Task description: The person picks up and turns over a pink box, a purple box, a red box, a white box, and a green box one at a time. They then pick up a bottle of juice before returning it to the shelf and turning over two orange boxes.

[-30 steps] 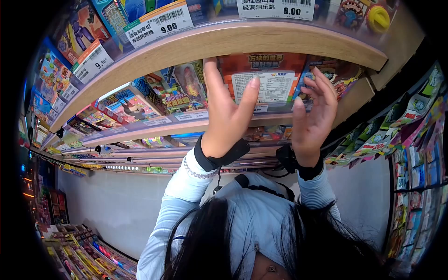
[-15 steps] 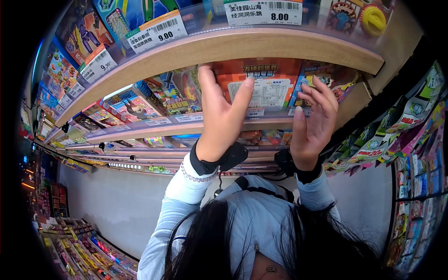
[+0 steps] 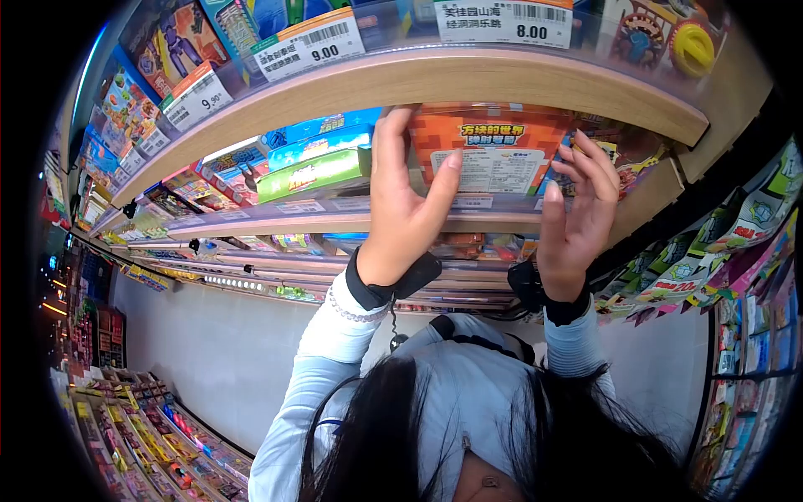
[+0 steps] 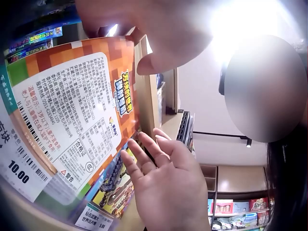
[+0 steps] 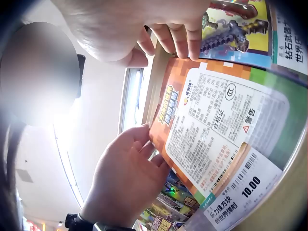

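Note:
An orange box (image 3: 502, 135) with a pixel pattern and a white printed label stands behind the shelf's clear lip. My left hand (image 3: 403, 205) is at its left side, fingers bent at the edge and thumb extended before its front. At the opposite side is my right hand (image 3: 577, 205), palm turned toward the box, with loosely bent fingertips right at the edge. Both thumbs stay off the printed face in the wrist views. A price tag (image 5: 252, 180) reading 10.00 overlaps the box's lower front. Left of my left hand lies a green box front (image 3: 311, 176) below blue boxes (image 3: 322, 138).
A wooden shelf edge (image 3: 502, 81) runs just above the hands, with tagged toy boxes over it. Hanging green packets (image 3: 711, 243) line the right. More stocked shelves (image 3: 335, 284) lie below, and a display of packages (image 3: 150, 435) stands at lower left.
Green and blue boxes now show left of my left hand, where illustrated packs were visible. The orange box's top edge shows more. My hands keep nearly the same pose.

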Motion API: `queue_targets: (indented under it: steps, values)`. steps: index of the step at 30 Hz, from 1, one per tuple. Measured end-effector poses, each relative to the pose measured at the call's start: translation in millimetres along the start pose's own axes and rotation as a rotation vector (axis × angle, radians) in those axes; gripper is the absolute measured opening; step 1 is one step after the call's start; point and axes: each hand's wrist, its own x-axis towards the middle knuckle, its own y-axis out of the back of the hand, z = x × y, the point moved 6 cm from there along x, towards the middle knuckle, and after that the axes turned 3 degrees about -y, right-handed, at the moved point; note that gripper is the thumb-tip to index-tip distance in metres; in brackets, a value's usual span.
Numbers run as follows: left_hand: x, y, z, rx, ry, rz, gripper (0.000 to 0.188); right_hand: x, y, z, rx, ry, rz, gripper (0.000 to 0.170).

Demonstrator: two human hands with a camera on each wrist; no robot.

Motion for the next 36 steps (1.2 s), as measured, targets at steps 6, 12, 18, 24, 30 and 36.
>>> queue_targets:
  steps: [6, 12, 18, 24, 30, 36]
  values:
    - [-1.6, -1.2, -1.4, 0.006, -0.01, -0.01, 0.06, -0.2, -1.0, -15.7, -0.007, 0.02, -0.023, 0.032]
    - [2.8, 2.5, -2.7, 0.024, -0.043, 0.075, 0.056, 20.2, -50.7, -94.6, 0.012, 0.472, -0.476, 0.041]
    - [-2.0, 12.1, 15.1, 0.197, -0.027, -0.003, 0.061, 20.6, -126.8, -113.0, -0.224, 0.45, -0.789, 0.059]
    - [-2.2, 20.6, 11.0, 0.156, -0.043, -0.026, 0.062, 18.3, -149.8, -105.7, -0.448, 0.371, -0.804, 0.067]
    - [0.8, 26.2, 7.3, 0.071, -0.074, -0.063, 0.064, 17.2, -166.5, -101.9, -0.633, 0.381, -0.753, 0.072]
    - [4.3, 29.4, -0.1, -0.041, -0.107, -0.108, 0.065, 24.1, -184.0, -101.4, -0.802, 0.202, -0.751, 0.077]
